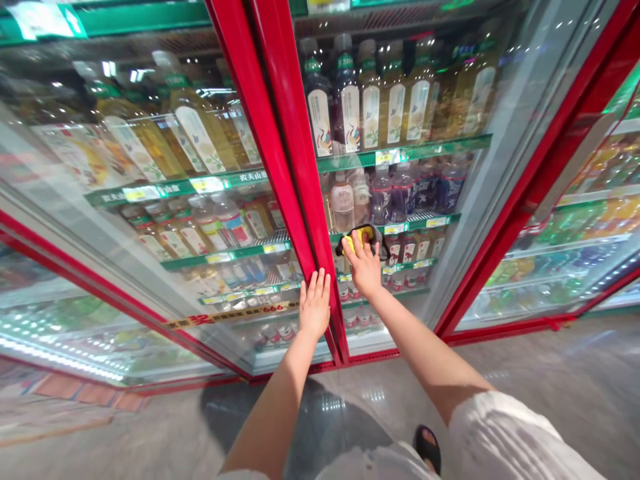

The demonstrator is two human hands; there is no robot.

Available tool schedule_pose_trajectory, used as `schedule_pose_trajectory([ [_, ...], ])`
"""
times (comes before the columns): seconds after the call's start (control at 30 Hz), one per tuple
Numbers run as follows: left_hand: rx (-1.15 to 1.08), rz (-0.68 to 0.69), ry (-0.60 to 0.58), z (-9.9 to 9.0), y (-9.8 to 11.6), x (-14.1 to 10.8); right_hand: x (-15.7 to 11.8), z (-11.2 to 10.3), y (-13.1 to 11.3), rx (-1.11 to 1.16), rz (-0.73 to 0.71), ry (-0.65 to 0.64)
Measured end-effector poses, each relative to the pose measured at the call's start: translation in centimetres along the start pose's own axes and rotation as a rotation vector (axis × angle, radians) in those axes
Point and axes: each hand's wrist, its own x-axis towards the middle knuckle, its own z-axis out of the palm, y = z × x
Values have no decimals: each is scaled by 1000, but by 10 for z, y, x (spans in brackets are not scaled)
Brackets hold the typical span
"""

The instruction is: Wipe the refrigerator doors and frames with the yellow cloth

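My left hand [315, 303] lies flat against the red door frame [295, 220] of a glass-fronted drinks cooler, its fingers stretched out and holding nothing. To its right, my right hand [367, 270] presses a yellow and dark grey cloth [367, 233] against the glass door [400, 293]. The fingers are spread over the cloth, whose dark edge bunches up around them. Part of the cloth is hidden under the hand. Behind the glass, bottled drinks [370, 100] stand in rows on shelves with green edges.
Another glass door [280, 327] on the left carries a strip of printed lettering. More cooler sections with red frames [530, 193] continue to the right. Below is a grey, shiny floor [540, 393], where a foot in a black sandal [427, 447] shows.
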Motion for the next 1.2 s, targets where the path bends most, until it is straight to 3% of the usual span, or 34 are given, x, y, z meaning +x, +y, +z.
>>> schedule_pose_trajectory([
  [0.1, -15, 0, -6, 4, -1, -1, -5, 11, -12, 13, -82, -28],
  [0.23, -20, 3, 11, 11, -3, -3, -38, 30, 9, 13, -362, -190],
  [0.3, -19, 2, 16, 14, -4, -5, -41, 29, 20, 6, -431, -214],
  [0.5, -27, -9, -3, 17, -3, -8, -8, 12, -2, -31, -202, -26],
  [0.57, -40, -12, -15, 17, 0, -8, -13, 17, -4, -20, -255, -67],
  [0.7, -77, -25, -32, 19, 5, -7, -41, 34, 21, 15, -538, -300],
  [0.8, -99, -26, -48, 23, 8, -7, -45, 33, 35, 28, -572, -365],
  [1.0, -134, -25, -74, 29, 13, -10, -25, 23, 16, 12, -353, -123],
  [1.2, -163, -38, -95, 32, 18, -10, -48, 43, 36, 82, -608, -420],
])
